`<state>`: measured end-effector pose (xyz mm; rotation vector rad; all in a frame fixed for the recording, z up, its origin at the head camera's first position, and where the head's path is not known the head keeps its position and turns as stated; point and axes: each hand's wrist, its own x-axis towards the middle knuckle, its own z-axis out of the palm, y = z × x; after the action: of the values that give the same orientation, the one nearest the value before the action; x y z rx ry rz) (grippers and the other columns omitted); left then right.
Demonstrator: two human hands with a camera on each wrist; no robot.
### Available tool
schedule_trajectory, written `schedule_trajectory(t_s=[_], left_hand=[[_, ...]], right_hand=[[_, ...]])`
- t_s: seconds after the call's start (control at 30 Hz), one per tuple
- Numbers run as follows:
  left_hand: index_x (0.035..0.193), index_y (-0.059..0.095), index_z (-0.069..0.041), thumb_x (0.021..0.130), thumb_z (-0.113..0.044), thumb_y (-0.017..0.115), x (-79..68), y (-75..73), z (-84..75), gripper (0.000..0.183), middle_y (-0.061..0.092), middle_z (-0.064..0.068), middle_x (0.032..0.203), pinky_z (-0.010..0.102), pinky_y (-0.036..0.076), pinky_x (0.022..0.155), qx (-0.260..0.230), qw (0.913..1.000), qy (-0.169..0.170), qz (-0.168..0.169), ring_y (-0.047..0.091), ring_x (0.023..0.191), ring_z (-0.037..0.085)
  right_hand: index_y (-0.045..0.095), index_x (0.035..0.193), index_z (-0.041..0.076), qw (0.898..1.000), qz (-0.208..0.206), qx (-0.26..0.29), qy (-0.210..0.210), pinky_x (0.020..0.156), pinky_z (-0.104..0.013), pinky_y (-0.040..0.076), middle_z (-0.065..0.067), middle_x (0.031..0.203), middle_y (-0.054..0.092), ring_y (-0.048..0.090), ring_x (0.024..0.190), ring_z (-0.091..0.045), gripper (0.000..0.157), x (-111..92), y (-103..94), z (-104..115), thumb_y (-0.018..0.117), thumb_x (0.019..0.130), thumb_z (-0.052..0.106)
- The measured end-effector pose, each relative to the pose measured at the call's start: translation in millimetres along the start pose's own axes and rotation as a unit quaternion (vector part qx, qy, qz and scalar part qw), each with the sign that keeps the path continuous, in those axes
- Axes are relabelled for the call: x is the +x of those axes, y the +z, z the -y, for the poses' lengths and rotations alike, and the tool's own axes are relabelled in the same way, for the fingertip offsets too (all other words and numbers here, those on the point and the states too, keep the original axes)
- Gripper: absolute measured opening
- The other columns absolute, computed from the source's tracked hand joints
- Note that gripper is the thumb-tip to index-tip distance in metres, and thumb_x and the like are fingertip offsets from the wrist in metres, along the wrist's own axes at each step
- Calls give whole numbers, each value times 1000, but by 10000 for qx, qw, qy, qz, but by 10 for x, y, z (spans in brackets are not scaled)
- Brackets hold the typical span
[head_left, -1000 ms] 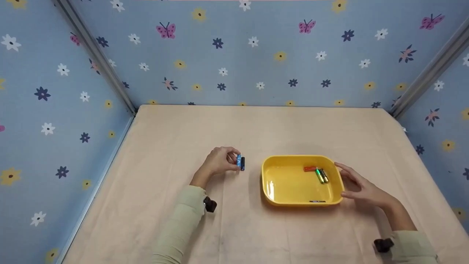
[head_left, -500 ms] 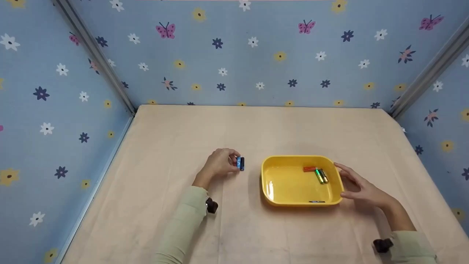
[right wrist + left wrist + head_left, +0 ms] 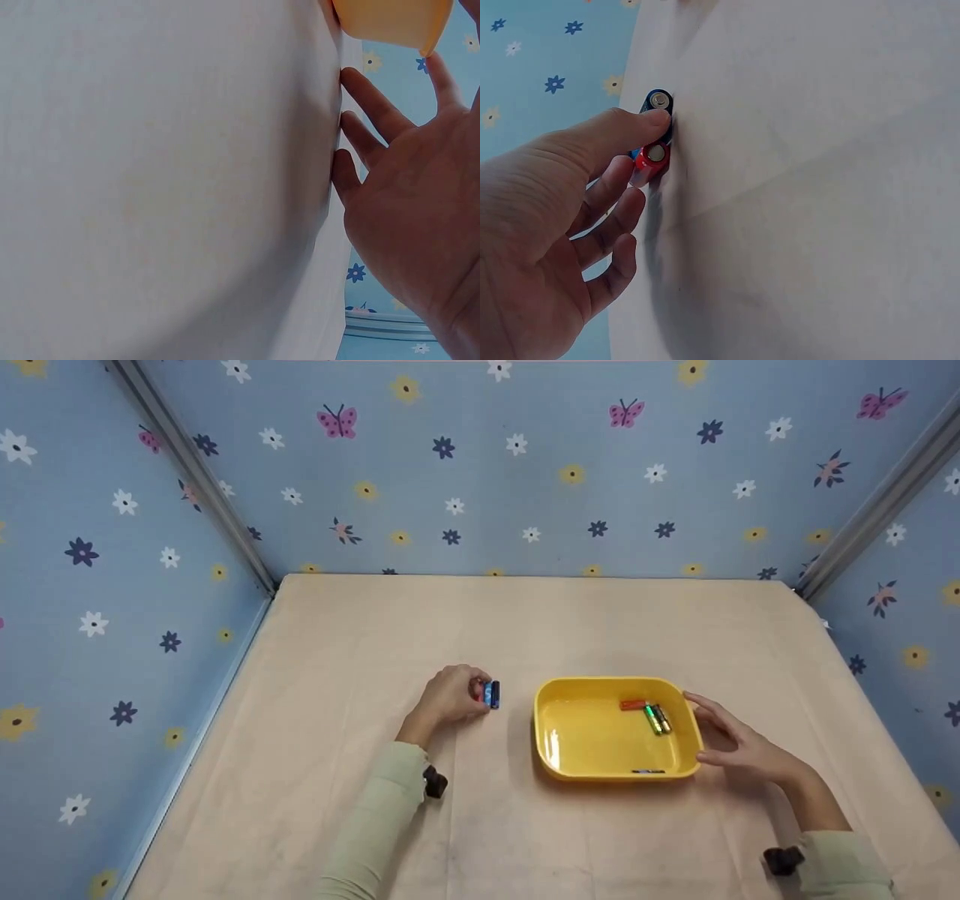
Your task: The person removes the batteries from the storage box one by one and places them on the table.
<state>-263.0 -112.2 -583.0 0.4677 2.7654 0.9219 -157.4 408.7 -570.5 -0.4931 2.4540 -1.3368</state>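
My left hand (image 3: 448, 694) pinches a light blue battery (image 3: 488, 694) end to end between thumb and fingers, low over the cloth. A dark blue battery (image 3: 496, 695) lies against it on the right, parallel. On the palm side is a red battery (image 3: 654, 156), its end showing just below the thumb tip in the left wrist view. My right hand (image 3: 750, 746) is at the right side of a yellow basin (image 3: 585, 735), its fingers fairly straight. In the right wrist view a fingertip touches the basin's rim and other fingertips rest on the cloth.
Inside the basin, a red battery (image 3: 632, 705), a green battery (image 3: 652, 720) and a black-and-gold battery (image 3: 663, 719) lie toward the right. A thin dark item (image 3: 649, 771) shows by its near wall. Flowered blue panels (image 3: 480, 472) stand around the cloth-covered table (image 3: 375, 615).
My left hand has shifted slightly down, bringing the light blue battery level with the dark one. The red battery has come into view by its fingers. The right hand and basin stay put.
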Motion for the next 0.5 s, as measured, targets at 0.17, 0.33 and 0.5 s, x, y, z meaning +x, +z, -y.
schedule_trajectory(t_s=[0.17,0.33,0.5], left_hand=[[134,80,-5,91,-13,93,-36,-46,-102,46,73,5,99,37,51,89,-46,9999,-132,33,60,91,16],[134,80,-7,90,-14,95,-41,-56,-118,47,73,3,98,35,51,88,-13,9998,-181,33,60,90,15],[138,79,-10,89,-13,96,-40,-112,-146,53,78,3,101,38,55,94,-98,9994,-315,85,64,89,13]], right_hand=[[28,180,24,10000,-16,-44,67,115,1,24,-26,169,53,43,143,22,93,-4,0,3,79,103,14],[27,180,22,10000,-4,17,6,116,0,25,-27,168,53,45,143,21,93,1,1,-14,79,103,12],[26,181,21,9999,41,42,-83,117,0,27,-30,169,51,45,143,22,92,7,0,-36,77,105,10]])
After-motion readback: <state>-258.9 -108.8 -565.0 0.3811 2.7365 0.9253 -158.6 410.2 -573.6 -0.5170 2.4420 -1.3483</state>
